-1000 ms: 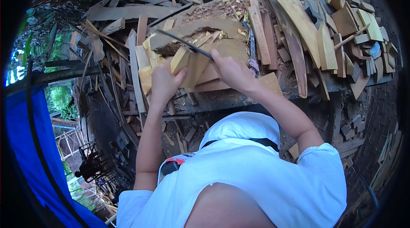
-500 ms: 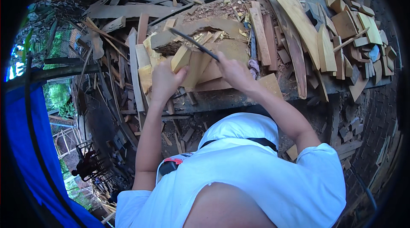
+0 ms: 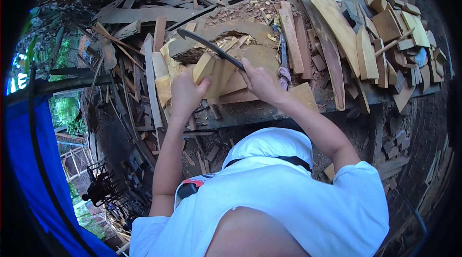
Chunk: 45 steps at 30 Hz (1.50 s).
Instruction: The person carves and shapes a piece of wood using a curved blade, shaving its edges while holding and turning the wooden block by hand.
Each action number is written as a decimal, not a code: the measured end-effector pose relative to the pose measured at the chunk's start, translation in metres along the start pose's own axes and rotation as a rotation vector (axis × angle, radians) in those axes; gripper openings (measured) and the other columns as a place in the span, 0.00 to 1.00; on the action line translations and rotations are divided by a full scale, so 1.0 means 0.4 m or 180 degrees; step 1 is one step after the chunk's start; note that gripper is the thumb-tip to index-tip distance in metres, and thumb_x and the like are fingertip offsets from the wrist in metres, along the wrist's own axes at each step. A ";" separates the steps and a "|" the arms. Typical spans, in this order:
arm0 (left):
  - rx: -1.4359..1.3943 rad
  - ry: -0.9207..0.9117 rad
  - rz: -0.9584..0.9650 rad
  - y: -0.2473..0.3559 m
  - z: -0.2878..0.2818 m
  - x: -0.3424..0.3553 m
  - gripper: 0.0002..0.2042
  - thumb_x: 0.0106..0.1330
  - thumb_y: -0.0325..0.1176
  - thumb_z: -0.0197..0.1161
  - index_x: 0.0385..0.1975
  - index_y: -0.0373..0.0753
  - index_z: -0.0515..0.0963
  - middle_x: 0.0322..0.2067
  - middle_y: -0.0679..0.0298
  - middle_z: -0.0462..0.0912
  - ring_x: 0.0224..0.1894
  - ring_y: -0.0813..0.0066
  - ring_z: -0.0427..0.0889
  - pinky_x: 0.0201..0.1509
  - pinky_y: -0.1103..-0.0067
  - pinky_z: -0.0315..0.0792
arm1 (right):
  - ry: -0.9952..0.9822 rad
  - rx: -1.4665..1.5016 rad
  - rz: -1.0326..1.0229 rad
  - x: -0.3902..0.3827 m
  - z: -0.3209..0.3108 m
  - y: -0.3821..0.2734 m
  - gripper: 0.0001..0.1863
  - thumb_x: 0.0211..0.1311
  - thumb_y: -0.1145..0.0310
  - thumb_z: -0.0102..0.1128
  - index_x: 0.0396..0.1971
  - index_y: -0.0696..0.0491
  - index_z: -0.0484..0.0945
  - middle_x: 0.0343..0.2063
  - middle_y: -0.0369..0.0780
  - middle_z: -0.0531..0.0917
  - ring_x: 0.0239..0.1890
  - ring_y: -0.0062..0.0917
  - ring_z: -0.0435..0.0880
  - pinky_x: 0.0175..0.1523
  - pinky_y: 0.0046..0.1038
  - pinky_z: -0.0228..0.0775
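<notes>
Your left hand (image 3: 185,86) wraps around a pale wooden block (image 3: 204,67), thumb against its side; your right hand (image 3: 262,81) clenches the lower end of a dark hook-tipped blade (image 3: 207,45). The block tilts before the hollowed wooden slab (image 3: 211,35), the blade slanting close by; whether they touch, you can't tell from here. A glancing stroke could skid into your left thumb; a loose hold could let the block twist. Beyond, wood chips (image 3: 244,41) could unsettle its footing.
</notes>
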State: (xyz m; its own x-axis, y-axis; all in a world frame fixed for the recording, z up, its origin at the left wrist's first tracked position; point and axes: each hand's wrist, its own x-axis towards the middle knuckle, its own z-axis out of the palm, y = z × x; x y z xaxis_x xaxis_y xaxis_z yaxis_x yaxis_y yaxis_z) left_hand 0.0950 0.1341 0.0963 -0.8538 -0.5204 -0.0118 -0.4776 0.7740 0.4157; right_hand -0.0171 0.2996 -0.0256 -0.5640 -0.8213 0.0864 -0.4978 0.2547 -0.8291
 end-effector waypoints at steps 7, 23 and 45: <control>-0.0147 -0.0147 -0.0052 -0.021 -0.009 -0.005 0.15 0.53 0.38 0.67 0.33 0.31 0.81 0.26 0.45 0.83 0.33 0.49 0.84 0.37 0.65 0.76 | -0.0092 0.0162 -0.0125 0.034 -0.084 -0.098 0.13 0.70 0.65 0.49 0.48 0.57 0.65 0.21 0.55 0.79 0.27 0.54 0.79 0.29 0.50 0.66; 0.0025 -0.0134 -0.0117 -0.014 0.004 -0.020 0.15 0.54 0.37 0.68 0.35 0.32 0.81 0.27 0.46 0.83 0.33 0.48 0.84 0.39 0.64 0.76 | 0.0160 0.0100 -0.0179 0.034 -0.107 -0.096 0.12 0.70 0.64 0.48 0.45 0.55 0.64 0.20 0.55 0.79 0.25 0.54 0.80 0.29 0.52 0.69; 0.0155 -0.0135 -0.0105 0.006 0.004 -0.020 0.16 0.55 0.38 0.69 0.38 0.32 0.81 0.26 0.46 0.83 0.31 0.49 0.84 0.36 0.64 0.77 | -0.0553 -0.0024 0.0567 -0.013 0.027 0.207 0.16 0.73 0.58 0.44 0.47 0.56 0.65 0.24 0.59 0.80 0.30 0.56 0.80 0.34 0.54 0.67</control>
State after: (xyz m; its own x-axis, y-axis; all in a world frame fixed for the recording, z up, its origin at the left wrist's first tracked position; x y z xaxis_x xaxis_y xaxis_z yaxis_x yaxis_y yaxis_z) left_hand 0.1005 0.1407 0.0957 -0.8449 -0.5310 -0.0637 -0.5143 0.7739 0.3696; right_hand -0.0483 0.3196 -0.1008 -0.5218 -0.8384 -0.1575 -0.4059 0.4065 -0.8186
